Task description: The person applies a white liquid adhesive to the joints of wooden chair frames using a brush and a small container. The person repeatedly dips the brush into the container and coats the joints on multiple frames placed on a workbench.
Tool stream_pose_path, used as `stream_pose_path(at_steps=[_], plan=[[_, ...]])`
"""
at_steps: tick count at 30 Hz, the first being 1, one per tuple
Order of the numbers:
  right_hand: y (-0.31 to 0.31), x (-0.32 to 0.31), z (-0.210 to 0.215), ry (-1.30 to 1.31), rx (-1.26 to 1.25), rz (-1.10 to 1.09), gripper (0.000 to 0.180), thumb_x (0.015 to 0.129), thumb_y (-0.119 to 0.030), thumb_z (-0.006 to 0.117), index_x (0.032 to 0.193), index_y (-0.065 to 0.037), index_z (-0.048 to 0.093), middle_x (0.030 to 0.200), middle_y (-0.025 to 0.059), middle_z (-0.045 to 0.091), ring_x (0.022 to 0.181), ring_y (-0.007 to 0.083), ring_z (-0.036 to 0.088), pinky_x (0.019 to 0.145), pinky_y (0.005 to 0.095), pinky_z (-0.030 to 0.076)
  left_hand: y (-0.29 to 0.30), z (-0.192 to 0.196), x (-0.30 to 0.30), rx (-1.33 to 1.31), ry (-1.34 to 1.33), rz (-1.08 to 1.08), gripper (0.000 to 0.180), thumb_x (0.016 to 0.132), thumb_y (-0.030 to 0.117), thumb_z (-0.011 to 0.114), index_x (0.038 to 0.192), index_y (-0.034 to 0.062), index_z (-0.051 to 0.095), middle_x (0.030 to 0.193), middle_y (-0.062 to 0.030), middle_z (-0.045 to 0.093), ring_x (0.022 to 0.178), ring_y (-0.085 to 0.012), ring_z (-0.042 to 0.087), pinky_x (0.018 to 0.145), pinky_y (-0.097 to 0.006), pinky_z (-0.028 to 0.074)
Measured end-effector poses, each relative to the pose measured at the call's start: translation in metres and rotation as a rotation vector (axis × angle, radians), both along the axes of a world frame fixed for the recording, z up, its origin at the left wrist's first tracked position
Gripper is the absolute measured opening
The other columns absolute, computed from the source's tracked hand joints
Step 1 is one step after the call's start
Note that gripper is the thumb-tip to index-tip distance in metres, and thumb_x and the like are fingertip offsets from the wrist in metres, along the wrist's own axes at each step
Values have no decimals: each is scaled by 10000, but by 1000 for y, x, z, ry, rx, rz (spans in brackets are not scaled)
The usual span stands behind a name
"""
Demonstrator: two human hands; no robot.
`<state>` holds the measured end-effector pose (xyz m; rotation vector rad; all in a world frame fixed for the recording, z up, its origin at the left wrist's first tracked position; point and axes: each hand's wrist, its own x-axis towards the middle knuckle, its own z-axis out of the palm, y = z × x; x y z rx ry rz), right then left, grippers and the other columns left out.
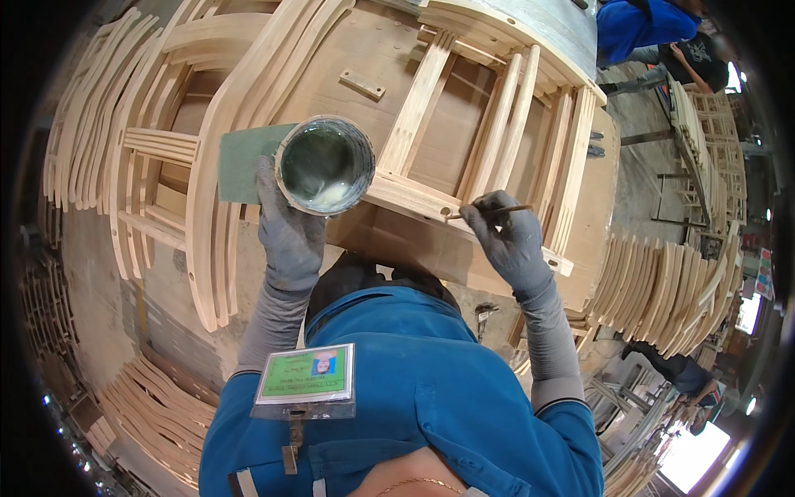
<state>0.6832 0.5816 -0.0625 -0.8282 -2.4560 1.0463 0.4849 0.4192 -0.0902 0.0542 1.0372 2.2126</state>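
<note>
The right hand [509, 240] pinches a thin stick [490, 212] at a wooden frame [464, 157] on the table [397, 240]. At nine o'clock, the left hand [290, 228] grips a round tin [325, 164] of pale glue. Curved wooden parts [671, 294] crowd the workshop.

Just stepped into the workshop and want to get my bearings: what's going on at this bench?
A person in grey gloves works over a wooden chair frame lying on the bench. The left hand holds up a round can with whitish paste at its bottom. The right hand pinches a thin stick, its tip at a joint of the frame. Stacks of curved wooden parts surround the bench.
</note>
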Motion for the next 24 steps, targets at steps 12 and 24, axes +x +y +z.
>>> stream_pose_path(at_steps=[12,24], plan=[[-2,1,-12,54,-48,-89,177,837,-172,662,783,-29,572,642,114,592,544,222,596,494,309,437,9,11,15,-117,296,-120,359,978,237,415,1251,7,455,1180,-93,536,1044,-181,564,835,-344,533],[15,36,62,739,-269,-162,185,840,8,609,1015,-25,558,1013,213,610,918,250,629,777,358,539,70,31,59,26,233,-228,346,926,134,534,1250,31,469,1162,-108,562,1028,-201,576,849,-330,526]])
